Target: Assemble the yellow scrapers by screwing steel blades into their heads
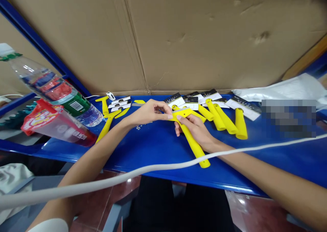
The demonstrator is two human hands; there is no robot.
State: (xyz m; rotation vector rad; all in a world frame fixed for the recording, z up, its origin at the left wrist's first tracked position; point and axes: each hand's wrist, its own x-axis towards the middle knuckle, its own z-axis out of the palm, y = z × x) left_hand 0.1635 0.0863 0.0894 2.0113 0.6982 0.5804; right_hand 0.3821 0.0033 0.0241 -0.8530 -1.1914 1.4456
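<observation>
A yellow T-shaped scraper [191,140] is between my hands above the blue table, its long handle slanting down toward the front edge. My right hand [195,128] is closed around it where the handle meets the wide head, thumb on top. At the left end of that head, my left hand [155,113] pinches with thumb and forefinger; whether a small part is also between the fingertips I cannot tell. A thin grey strip, perhaps a blade, shows along the head's upper edge. Small loose bits [138,127], probably screws, lie on the table beside my left wrist.
Several yellow handles [240,125] and printed cards [242,106] lie at right. More yellow pieces [106,126] and small stacked packs [120,104] are at left. A water bottle [76,104] and red-topped cup [61,123] stand far left. A white cable [153,169] crosses in front.
</observation>
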